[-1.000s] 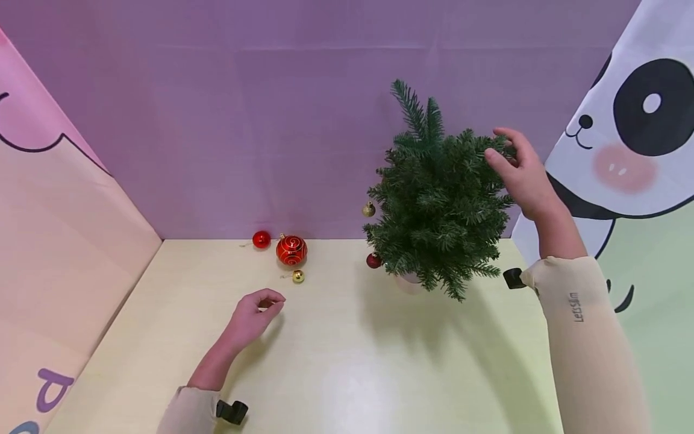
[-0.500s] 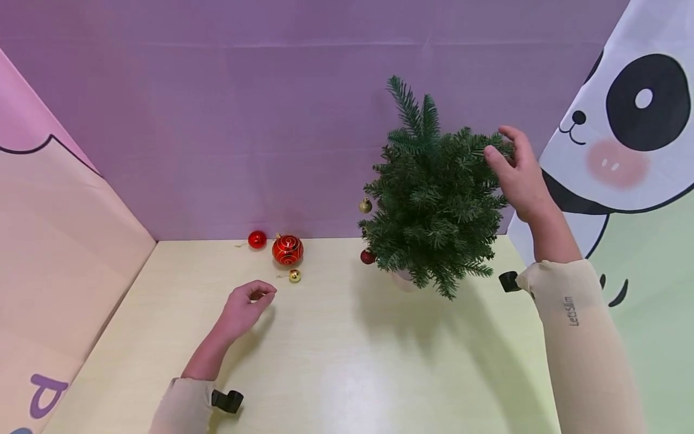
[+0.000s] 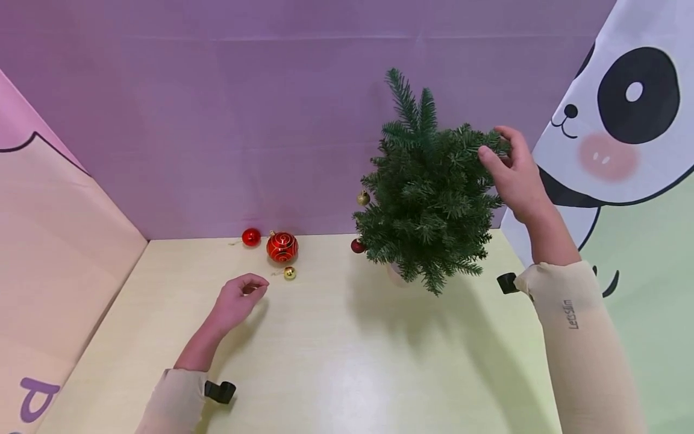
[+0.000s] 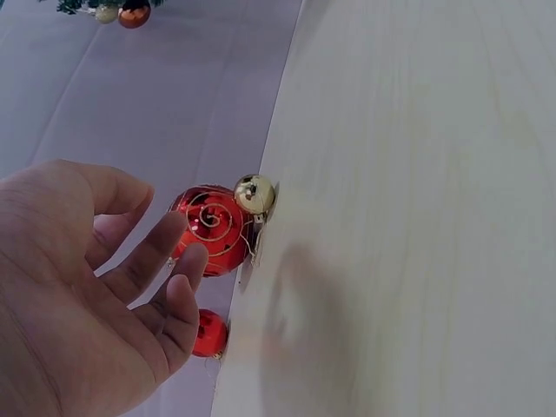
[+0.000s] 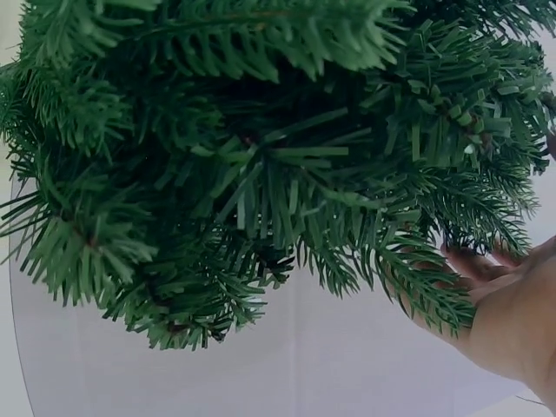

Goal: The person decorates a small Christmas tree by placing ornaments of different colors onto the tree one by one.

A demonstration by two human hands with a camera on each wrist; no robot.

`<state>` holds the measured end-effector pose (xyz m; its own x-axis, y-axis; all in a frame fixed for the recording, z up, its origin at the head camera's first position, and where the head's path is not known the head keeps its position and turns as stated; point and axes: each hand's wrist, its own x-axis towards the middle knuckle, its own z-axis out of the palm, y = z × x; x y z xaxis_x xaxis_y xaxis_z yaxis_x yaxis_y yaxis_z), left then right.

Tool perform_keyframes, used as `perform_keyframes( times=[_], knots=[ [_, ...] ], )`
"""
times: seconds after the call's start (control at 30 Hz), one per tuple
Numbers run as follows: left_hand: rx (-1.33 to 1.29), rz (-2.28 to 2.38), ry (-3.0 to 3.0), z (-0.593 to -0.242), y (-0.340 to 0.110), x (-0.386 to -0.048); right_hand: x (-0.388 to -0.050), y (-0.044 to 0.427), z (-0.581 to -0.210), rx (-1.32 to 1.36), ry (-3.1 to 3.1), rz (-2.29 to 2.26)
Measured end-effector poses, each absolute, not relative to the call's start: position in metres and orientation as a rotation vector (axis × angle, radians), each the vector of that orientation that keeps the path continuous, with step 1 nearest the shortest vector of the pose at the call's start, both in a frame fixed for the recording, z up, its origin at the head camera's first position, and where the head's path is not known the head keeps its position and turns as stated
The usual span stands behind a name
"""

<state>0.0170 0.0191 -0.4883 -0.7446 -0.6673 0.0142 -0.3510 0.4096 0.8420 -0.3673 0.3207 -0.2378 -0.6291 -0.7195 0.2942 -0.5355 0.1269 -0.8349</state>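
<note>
My left hand (image 3: 237,299) hovers over the table with loosely bent fingers and nothing between them. Just beyond it lie a large red Christmas bauble with gold swirls (image 3: 282,247), a small red bauble (image 3: 251,237) and a small gold bauble (image 3: 290,273). On the right stands a small green artificial Christmas tree (image 3: 428,199). My right hand (image 3: 517,175) is at its upper right side, with thumb and fingers spread about a branch. In the right wrist view, foliage (image 5: 261,165) partly covers those fingers.
A gold bauble (image 3: 363,198) and a dark red bauble (image 3: 358,246) hang on the tree's left side. Behind the pale wooden table (image 3: 336,361) hangs a purple cloth (image 3: 271,120). A panda-print panel (image 3: 612,157) borders the right side.
The head view has swung slightly right, so the scene shifts left. My left hand has drawn back a little from the loose baubles. My right hand keeps its place at the tree.
</note>
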Motion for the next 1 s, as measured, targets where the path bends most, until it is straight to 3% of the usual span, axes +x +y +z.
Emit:
perform_keyframes(
  times=[0.7, 1.0],
  knots=[
    [0.868, -1.275, -2.310, -0.485, 0.014, 0.012, -0.345, 0.349, -0.239, -1.208, 2.352, -1.469],
    [1.146, -1.056, -2.246, -0.474, 0.070, 0.021, -0.360, 0.356, -0.240, -1.417, 2.171, -1.472]
  ],
)
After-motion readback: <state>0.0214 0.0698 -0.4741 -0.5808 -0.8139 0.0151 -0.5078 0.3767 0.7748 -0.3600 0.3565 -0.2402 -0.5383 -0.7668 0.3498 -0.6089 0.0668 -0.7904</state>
